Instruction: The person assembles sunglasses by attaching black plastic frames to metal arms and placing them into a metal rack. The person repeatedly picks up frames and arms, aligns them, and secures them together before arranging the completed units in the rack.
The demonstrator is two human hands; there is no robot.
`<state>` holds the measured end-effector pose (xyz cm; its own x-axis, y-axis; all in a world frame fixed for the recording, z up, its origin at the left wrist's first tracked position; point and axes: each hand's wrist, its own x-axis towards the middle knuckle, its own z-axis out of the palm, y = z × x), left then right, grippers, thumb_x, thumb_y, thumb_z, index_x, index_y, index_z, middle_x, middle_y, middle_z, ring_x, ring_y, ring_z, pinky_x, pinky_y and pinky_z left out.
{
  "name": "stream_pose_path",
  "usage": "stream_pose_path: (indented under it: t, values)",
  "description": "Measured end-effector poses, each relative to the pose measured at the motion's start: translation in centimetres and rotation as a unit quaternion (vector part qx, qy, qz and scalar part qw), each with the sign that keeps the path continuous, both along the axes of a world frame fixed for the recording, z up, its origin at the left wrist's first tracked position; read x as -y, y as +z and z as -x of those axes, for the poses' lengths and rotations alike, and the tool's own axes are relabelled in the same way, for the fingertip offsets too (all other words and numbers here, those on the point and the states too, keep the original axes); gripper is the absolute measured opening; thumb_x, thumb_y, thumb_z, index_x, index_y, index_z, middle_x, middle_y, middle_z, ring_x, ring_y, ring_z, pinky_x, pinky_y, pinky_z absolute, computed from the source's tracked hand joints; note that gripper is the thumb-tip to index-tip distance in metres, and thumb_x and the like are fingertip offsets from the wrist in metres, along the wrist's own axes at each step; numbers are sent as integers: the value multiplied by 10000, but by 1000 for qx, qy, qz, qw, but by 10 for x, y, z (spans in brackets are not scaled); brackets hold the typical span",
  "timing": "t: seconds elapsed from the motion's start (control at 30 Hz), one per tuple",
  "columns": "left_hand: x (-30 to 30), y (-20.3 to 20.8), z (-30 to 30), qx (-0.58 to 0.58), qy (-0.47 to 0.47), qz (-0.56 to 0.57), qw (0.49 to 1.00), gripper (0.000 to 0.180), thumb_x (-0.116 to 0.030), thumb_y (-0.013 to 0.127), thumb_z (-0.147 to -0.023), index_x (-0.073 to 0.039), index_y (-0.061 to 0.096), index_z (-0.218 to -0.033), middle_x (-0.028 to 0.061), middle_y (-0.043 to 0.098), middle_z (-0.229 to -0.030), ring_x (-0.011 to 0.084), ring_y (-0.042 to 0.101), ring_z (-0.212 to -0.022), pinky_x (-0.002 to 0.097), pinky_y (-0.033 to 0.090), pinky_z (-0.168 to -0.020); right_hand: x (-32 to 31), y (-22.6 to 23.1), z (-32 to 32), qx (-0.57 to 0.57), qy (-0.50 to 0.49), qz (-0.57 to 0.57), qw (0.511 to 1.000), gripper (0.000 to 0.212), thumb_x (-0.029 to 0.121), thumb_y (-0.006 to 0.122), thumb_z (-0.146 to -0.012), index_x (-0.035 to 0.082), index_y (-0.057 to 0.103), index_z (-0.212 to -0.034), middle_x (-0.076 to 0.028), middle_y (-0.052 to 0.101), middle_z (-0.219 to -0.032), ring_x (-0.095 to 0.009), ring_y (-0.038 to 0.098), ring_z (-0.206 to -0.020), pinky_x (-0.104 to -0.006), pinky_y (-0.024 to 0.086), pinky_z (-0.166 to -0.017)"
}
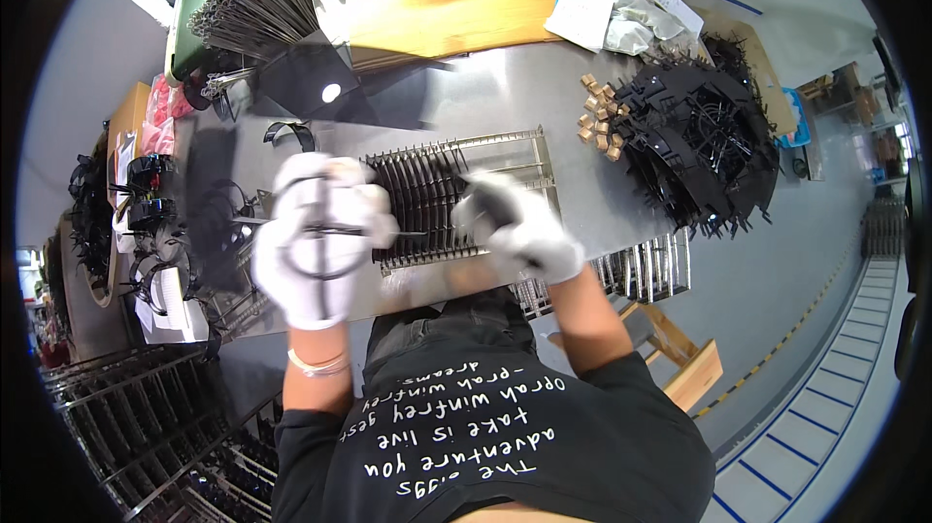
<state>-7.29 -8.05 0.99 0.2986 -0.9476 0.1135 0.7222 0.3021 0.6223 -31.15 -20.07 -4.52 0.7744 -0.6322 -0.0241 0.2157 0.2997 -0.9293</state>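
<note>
My left hand (pixel 316 241), in a white glove, is closed around a thin black ring-shaped part (pixel 330 229) with a crossbar; motion blurs its outline. My right hand (pixel 534 232), gloved too, has its fingers curled around a small dark piece (pixel 493 201), too smeared to name. Between the hands lies a metal wire rack (pixel 529 159) on the steel table (pixel 505 86). Several black curved strips (pixel 417 188) stand in a row in it. A loose black curved band (pixel 289 133) rests beyond my left hand.
At the right is a large heap of black plastic parts (pixel 699 134) beside several small tan blocks (pixel 600 117). Metal wire hooks (pixel 254 8), a cardboard sheet (pixel 456 3) and plastic bags (pixel 631 33) lie at the back. Loaded racks (pixel 165 426) stand low at the left.
</note>
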Motion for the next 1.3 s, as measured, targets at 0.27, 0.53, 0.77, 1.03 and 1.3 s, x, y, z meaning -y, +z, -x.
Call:
stream_pose_path:
  t: [0.27,0.53,0.77,1.03,1.3]
  values:
    - [-31,-2,-28,110,52,-102,987,790,-474,482,-1046,37,289,-1617,237,393,-1611,274,582,-1125,371,555,-844,51,-67,-4,-234,-75,-214,945,638,636,507,-1015,97,589,-1345,-106,737,-929,-152,589,-452,-285,438,-394]
    - [-26,-2,-9,286,-6,-139,948,862,-436,621,-998,67,279,-1609,243,485,-1538,240,642,-1104,368,588,-861,29,-89,-19,-228,-59,-132,963,770,493,565,-1051,78,260,-1623,-116,642,-1020,-169,627,-546,-306,474,-394]
    - [5,11,6,120,-324,-108,932,811,-483,594,-982,115,421,-1501,257,639,-1217,271,684,-963,384,615,-690,0,41,-13,-191,-138,513,825,909,196,859,-768,4,415,-1538,-227,539,-1451,-374,581,-1283,-423,455,-1120]
    - [-32,14,-22,404,-268,-236,842,731,-371,622,-1005,13,385,-1580,208,498,-1545,273,610,-1216,384,542,-942,38,-54,47,-71,-31,-89,993,554,424,513,-1028,-16,566,-1360,-62,662,-993,-134,565,-579,-279,499,-566]
    - [-36,-36,-24,70,-186,-199,960,1098,-839,362,-952,92,388,-1533,203,661,-1112,290,696,-827,331,566,-522,47,-83,-17,-323,-91,69,940,671,524,484,-1036,66,434,-1524,-243,648,-1273,-388,588,-1082,-402,437,-972]
